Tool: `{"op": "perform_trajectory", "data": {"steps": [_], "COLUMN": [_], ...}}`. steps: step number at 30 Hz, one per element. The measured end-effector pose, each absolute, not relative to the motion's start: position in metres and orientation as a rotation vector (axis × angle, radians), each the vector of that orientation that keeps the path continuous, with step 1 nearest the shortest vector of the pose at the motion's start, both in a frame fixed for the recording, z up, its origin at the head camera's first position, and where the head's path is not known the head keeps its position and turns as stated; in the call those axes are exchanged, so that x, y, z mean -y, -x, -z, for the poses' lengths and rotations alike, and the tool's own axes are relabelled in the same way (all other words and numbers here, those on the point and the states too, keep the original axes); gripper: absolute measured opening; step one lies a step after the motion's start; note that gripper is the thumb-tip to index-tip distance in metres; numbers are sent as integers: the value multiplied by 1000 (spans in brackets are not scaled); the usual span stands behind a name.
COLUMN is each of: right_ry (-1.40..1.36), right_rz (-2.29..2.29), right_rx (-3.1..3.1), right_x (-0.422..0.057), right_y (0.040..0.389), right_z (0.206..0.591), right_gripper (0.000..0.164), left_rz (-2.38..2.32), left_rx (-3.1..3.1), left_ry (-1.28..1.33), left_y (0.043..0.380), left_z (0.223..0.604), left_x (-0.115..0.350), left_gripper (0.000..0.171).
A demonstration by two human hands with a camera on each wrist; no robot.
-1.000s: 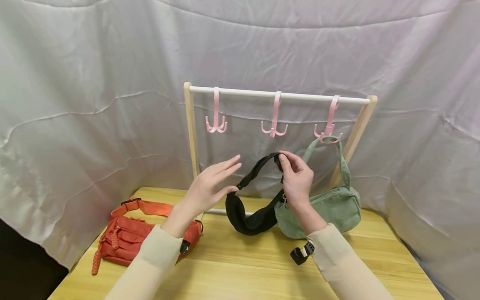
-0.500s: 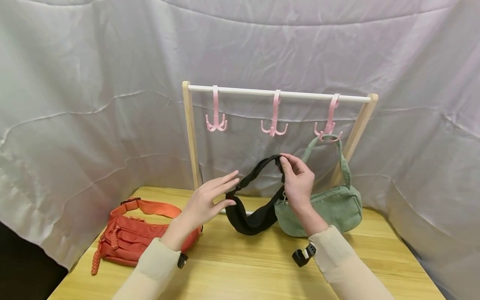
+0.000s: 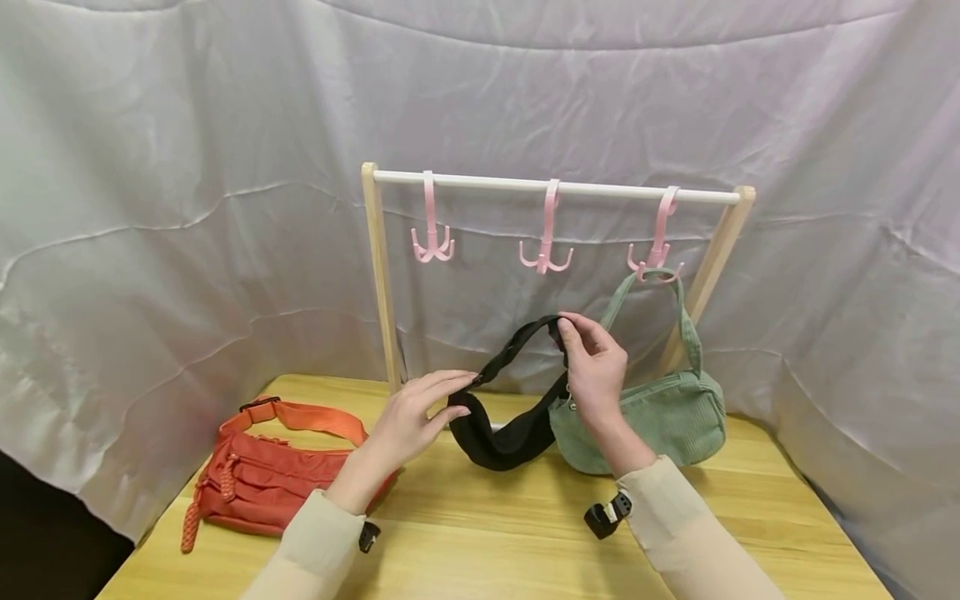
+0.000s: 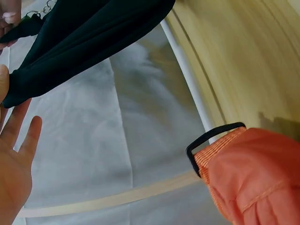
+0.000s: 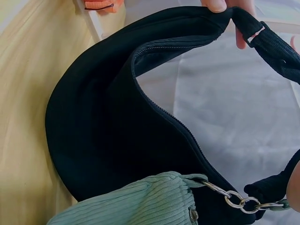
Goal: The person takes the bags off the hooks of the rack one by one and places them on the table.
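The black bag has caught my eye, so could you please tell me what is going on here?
In front of the rack, a person's right hand pinches the black strap of the black bag near its top, while the left hand pinches one end of the bag. The green bag has its green strap over the rightmost pink hook, and the red bag lies on the table.

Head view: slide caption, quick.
Left fingers and right fingers pinch a black bag below pink hooks; green bag hooked nearby.
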State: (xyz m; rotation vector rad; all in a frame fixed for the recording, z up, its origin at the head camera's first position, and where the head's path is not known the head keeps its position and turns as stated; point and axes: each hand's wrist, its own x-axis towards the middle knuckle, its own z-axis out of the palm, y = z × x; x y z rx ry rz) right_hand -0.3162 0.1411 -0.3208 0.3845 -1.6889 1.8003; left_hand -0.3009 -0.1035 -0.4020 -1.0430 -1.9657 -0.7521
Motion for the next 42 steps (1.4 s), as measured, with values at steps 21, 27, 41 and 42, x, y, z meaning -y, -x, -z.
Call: {"op": "perform_trajectory", "data": {"steps": [21, 27, 41, 42], "right_ry": [-408, -448, -540, -548], "right_rz": [-1782, -1773, -1787, -1791], "right_rx": [1715, 1750, 1844, 1845], "right_x": [-142, -141, -134, -133], "right_y": [316, 313, 310, 309], "right_z": [328, 326, 332, 333], "right_gripper": [24, 22, 20, 20], "left_rz": [1306, 1328, 1280, 1277], "left_rx": [1786, 1752, 1733, 1729], "left_ry": [804, 763, 737, 740], "left_y": [296, 279, 262, 261], "left_z": [407, 383, 354, 352], "left_x": [97, 101, 119, 120], "left_gripper": [40, 36, 35, 35]}}
